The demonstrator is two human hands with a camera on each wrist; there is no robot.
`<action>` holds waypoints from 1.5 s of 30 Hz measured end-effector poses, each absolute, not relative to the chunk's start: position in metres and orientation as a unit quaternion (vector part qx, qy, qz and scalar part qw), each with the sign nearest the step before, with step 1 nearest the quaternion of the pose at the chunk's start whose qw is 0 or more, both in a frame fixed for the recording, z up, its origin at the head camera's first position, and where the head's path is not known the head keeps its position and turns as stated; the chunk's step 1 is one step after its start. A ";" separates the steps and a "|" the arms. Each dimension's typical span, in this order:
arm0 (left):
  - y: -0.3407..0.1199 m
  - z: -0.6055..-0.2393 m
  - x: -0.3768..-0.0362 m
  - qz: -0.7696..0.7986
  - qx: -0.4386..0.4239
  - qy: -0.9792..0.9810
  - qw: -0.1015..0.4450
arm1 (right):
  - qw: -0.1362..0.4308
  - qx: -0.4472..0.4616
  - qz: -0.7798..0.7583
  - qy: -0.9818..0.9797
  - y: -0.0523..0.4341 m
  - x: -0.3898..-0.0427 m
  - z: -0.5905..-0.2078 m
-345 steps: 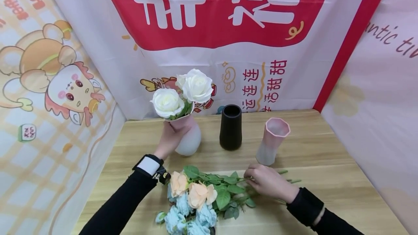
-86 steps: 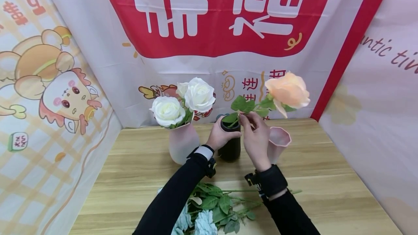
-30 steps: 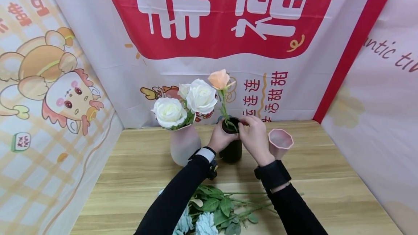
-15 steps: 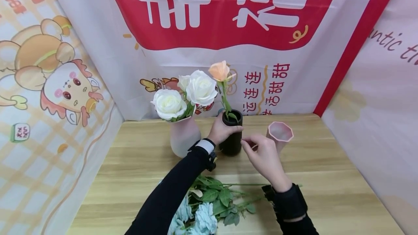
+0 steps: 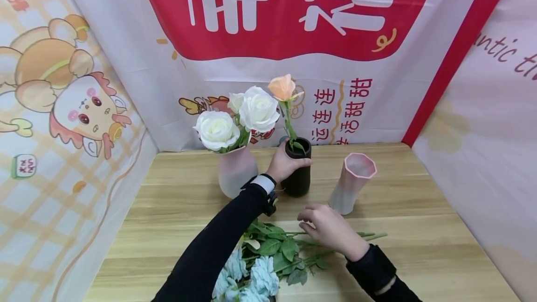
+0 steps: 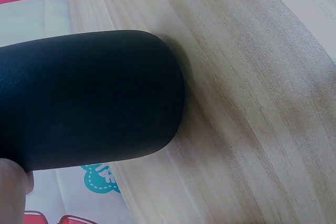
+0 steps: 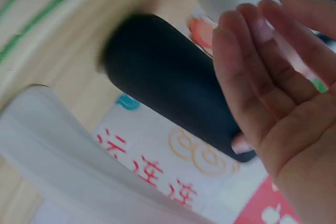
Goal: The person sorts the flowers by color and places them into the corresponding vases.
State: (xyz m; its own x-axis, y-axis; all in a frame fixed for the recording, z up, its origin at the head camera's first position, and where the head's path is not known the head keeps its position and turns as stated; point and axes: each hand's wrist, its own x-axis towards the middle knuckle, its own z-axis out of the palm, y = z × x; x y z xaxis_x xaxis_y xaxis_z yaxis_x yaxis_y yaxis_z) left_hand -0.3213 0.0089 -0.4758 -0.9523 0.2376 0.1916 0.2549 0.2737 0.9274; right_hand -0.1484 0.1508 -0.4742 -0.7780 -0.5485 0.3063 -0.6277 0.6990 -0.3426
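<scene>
My left hand (image 5: 290,164) grips the black vase (image 5: 299,177) near its rim; the left wrist view shows the vase's black body (image 6: 89,98) with my thumb (image 6: 13,192) against it. An orange rose (image 5: 282,87) stands upright in that vase. My right hand (image 5: 313,220) hovers with relaxed, spread fingers just over the green stems (image 5: 369,236) of the loose flowers lying at the table's front. In the right wrist view, the palm (image 7: 278,87) is bare and holds nothing, and the black vase (image 7: 168,82) lies beyond it.
A frosted vase (image 5: 236,174) with white roses (image 5: 258,108) stands left of the black one. An unfilled pink vase (image 5: 351,183) stands to its right, close to my right hand. Blue flowers (image 5: 251,278) and leaves (image 5: 278,248) lie near the front edge. Printed cloth walls enclose the wooden table (image 5: 419,227).
My right hand has left the mouth of the black vase and dropped toward the stems on the table. The orange rose stays in the vase, and my left hand keeps its grip.
</scene>
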 end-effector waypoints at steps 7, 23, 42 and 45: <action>0.006 -0.478 -0.324 -0.587 -0.157 -0.794 0.013 | 0.064 0.359 0.178 -0.914 0.145 -0.150 -0.499; 0.011 -0.474 -0.320 -0.583 -0.150 -0.798 0.015 | 0.090 0.367 0.132 -0.916 0.133 -0.151 -0.524; 0.010 -0.478 -0.320 -0.587 -0.162 -0.793 0.022 | 0.122 0.370 0.124 -0.913 0.133 -0.147 -0.527; 0.010 -0.477 -0.319 -0.587 -0.163 -0.793 0.021 | 0.126 0.370 0.124 -0.912 0.135 -0.146 -0.526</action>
State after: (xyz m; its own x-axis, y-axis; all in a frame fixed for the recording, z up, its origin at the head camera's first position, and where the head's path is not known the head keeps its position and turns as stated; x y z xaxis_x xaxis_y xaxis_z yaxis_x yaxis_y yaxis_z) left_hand -0.3193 0.0104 -0.4769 -0.9458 0.2337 0.2256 0.2840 0.2576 0.9236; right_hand -0.1460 0.1347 -0.5260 -0.6939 -0.6444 0.3213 -0.7067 0.6951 -0.1320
